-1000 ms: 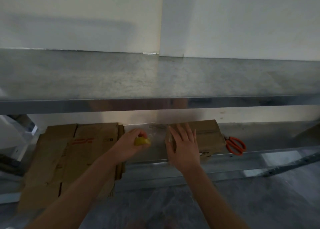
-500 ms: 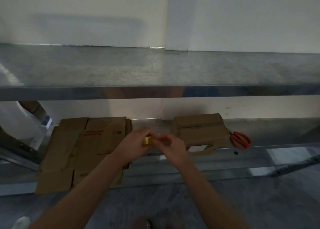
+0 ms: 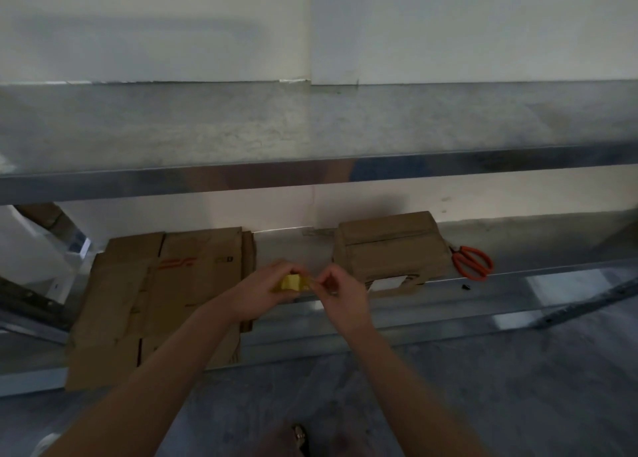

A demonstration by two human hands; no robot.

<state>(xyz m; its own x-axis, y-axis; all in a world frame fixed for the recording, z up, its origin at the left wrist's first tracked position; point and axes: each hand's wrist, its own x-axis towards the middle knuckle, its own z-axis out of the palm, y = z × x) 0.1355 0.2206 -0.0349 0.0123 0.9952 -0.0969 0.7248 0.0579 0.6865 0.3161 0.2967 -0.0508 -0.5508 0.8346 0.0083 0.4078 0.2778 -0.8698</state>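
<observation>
Metal shelving is standing against a pale wall [image 3: 448, 25], and I am working over its lower shelf [image 3: 552, 241]. I am gripping a small yellow tape roll [image 3: 291, 282] in my left hand [image 3: 262, 292], fingers curled round it, while my right hand [image 3: 341, 294] is pinching what looks like its loose end just beside the roll. Both hands are hovering between the flattened cardboard [image 3: 193, 284] on the left and a cardboard box [image 3: 390, 249] on the right; orange scissors [image 3: 473, 261] are lying just beyond the box.
</observation>
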